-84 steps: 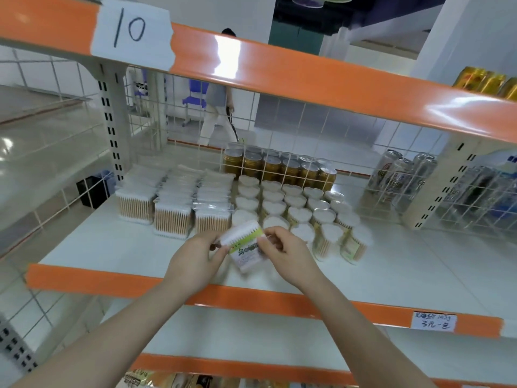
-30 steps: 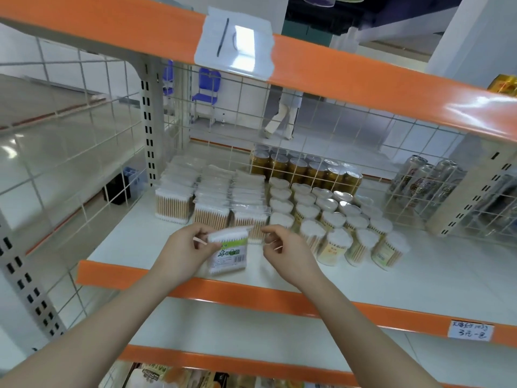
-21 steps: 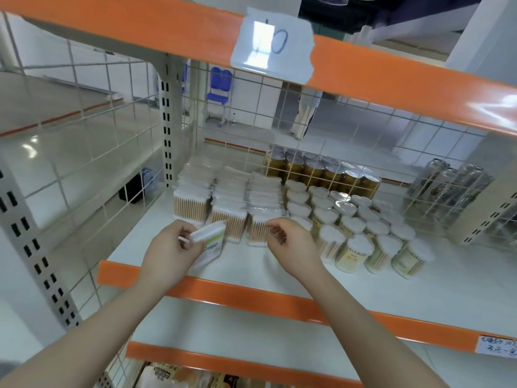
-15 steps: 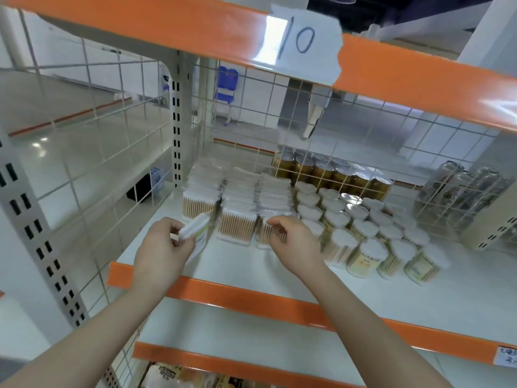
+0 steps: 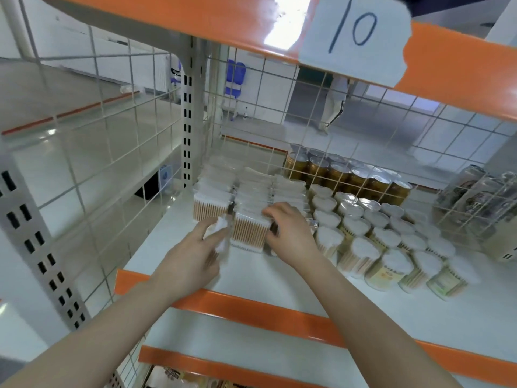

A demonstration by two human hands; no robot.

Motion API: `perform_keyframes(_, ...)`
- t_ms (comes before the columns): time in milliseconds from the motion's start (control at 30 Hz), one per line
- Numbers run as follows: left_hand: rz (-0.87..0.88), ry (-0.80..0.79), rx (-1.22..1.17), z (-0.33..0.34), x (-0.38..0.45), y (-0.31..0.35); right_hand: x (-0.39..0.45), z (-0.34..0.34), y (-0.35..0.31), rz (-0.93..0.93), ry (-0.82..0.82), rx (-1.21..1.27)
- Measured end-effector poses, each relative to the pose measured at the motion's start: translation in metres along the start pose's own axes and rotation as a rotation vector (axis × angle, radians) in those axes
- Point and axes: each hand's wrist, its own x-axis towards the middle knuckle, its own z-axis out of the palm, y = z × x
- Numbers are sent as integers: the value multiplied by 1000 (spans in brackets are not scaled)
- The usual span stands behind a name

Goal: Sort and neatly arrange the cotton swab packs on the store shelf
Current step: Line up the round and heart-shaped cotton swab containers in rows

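Three rows of rectangular cotton swab packs (image 5: pixel 209 210) stand at the back left of the white shelf (image 5: pixel 279 281). My left hand (image 5: pixel 193 261) pinches a loose, blurred swab pack (image 5: pixel 221 236) just in front of the gap between the left and middle rows. My right hand (image 5: pixel 291 236) curls its fingers and thumb round the front pack of the right row, which it mostly hides, beside the middle row's front pack (image 5: pixel 249 233). Several round swab tubs (image 5: pixel 363 247) stand in rows to the right.
A wire mesh panel (image 5: pixel 117 163) closes the shelf's left side and another its back. Gold cans (image 5: pixel 347 175) stand behind the back mesh. The orange shelf lip (image 5: pixel 279 312) runs along the front. A paper label "10" (image 5: pixel 355 37) hangs overhead. A person walks far behind.
My left hand carried the loose pack from mid-shelf leftward and back to the front of the rectangular rows. My right hand let go of it and moved onto the rows' front packs.
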Motion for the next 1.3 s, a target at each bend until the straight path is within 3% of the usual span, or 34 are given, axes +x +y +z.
perform_keyframes(67,6,-45,57,-1,3,-4,4,1,-1,-14,-18,-38)
perform_keyframes(200,187,56,344,-8,9,-10,12,4,0,-49,-70,-113)
perform_keyframes(400,161,84,541,-2,22,-18,20,9,0,-53,-128,-141)
perform_keyframes(600,75,157,507,4,33,-25,24,15,2,-66,-146,-161)
perform_keyframes(1300,64,272,512,19,66,-34,21,22,2,-69,-104,-139)
